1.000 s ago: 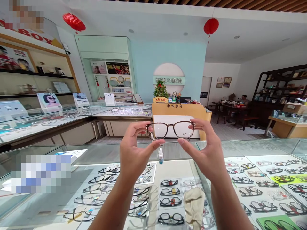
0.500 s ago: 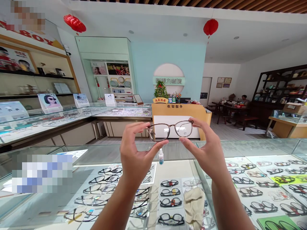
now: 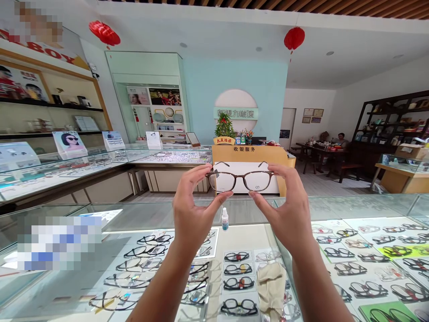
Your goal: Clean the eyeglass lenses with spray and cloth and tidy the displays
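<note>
A pair of dark-framed eyeglasses [image 3: 239,176] is held up level above the glass counter, its temples showing behind the lenses. My left hand [image 3: 195,203] pinches the left end of the frame between thumb and fingers. At the right end, my right hand [image 3: 285,203] grips the frame the same way. Below them, a small white spray bottle with a blue label [image 3: 225,220] stands upright on the counter. A beige cloth [image 3: 272,288] lies crumpled near my right forearm.
Several eyeglasses [image 3: 239,282] lie in rows in the display case under my arms and to both sides. Behind is a wooden cashier desk [image 3: 254,155] with a plant [image 3: 224,125]. A person [image 3: 341,139] sits at a far table at the right.
The eyeglasses have turned from a slight tilt to level, and their temples now show above the frame. Both hands have shifted slightly with them.
</note>
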Action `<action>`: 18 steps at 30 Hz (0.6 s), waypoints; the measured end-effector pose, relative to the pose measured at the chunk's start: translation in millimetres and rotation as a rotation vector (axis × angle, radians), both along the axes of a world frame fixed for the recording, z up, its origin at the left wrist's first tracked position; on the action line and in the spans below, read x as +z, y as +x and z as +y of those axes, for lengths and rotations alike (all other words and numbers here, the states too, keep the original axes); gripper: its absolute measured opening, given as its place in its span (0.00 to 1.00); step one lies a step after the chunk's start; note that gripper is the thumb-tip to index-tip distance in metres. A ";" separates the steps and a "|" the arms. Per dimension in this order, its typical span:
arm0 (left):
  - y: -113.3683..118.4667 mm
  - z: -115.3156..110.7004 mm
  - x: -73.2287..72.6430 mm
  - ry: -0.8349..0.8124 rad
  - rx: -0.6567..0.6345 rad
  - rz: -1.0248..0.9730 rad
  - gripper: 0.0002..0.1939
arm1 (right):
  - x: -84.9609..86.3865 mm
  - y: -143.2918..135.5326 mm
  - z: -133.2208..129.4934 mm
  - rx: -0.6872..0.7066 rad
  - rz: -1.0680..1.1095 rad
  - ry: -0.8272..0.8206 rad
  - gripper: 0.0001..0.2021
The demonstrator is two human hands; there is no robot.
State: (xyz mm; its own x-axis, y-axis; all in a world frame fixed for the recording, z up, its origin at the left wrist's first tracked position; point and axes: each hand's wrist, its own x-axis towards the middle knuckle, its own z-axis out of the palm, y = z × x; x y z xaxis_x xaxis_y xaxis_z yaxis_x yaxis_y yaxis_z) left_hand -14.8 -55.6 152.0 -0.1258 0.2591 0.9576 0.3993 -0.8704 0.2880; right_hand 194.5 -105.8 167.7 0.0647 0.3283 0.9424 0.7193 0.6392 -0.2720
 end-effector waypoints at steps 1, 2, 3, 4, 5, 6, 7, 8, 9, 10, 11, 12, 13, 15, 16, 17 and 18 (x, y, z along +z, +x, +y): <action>0.4 0.3 -0.1 -0.012 -0.002 -0.007 0.32 | 0.1 -0.6 -0.2 0.001 -0.001 0.003 0.23; 0.7 0.6 -0.1 -0.025 -0.005 -0.013 0.32 | 0.1 -1.2 -0.4 0.001 0.000 0.005 0.23; 1.0 0.8 0.0 -0.035 -0.012 -0.019 0.32 | 0.1 -1.8 -0.7 0.000 0.001 0.006 0.23; 1.4 1.1 0.3 -0.047 -0.026 -0.027 0.32 | 0.0 -2.3 -1.1 -0.003 0.001 0.006 0.23; 1.7 1.4 0.5 -0.061 -0.048 -0.036 0.32 | 0.1 -2.9 -1.5 -0.007 0.002 0.005 0.23; 2.0 1.7 0.9 -0.077 -0.074 -0.045 0.32 | 0.2 -3.4 -2.0 -0.011 0.002 0.006 0.23; 2.2 2.1 1.2 -0.093 -0.101 -0.055 0.31 | 0.3 -3.8 -2.6 -0.014 0.002 0.007 0.23; 2.4 2.4 1.4 -0.109 -0.125 -0.064 0.31 | 0.6 -4.3 -3.3 -0.016 0.001 0.009 0.23; 2.5 2.8 1.6 -0.125 -0.146 -0.069 0.31 | 0.9 -4.6 -4.0 -0.017 0.001 0.010 0.23; 2.6 3.1 1.7 -0.139 -0.160 -0.073 0.31 | 1.3 -4.9 -4.7 -0.018 0.001 0.011 0.23; 2.5 3.5 1.7 -0.149 -0.168 -0.075 0.31 | 1.6 -5.0 -5.4 -0.018 0.002 0.013 0.23; 2.5 3.8 1.5 -0.155 -0.174 -0.075 0.31 | 2.0 -5.1 -5.9 -0.018 0.003 0.014 0.23; 2.5 4.0 1.4 -0.158 -0.179 -0.076 0.31 | 2.2 -5.1 -6.3 -0.019 0.003 0.016 0.22; 2.5 4.5 1.1 -0.163 -0.187 -0.080 0.31 | 2.4 -5.1 -6.7 -0.020 0.001 0.020 0.22; 2.7 4.8 1.0 -0.165 -0.190 -0.082 0.31 | 2.4 -5.1 -6.8 -0.020 0.001 0.021 0.22; 2.8 5.1 0.9 -0.168 -0.193 -0.083 0.31 | 2.3 -5.3 -6.8 -0.021 0.001 0.018 0.22; 3.0 5.3 0.9 -0.173 -0.194 -0.083 0.31 | 2.2 -5.4 -6.9 -0.021 0.002 0.014 0.22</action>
State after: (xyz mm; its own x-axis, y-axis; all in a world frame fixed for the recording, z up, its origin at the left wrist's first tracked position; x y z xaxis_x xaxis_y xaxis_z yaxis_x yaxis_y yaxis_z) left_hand -11.8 -50.3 152.9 -0.1339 0.4447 0.8856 0.1988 -0.8634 0.4636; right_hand 189.0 -112.7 169.9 0.0736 0.3135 0.9467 0.7322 0.6275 -0.2647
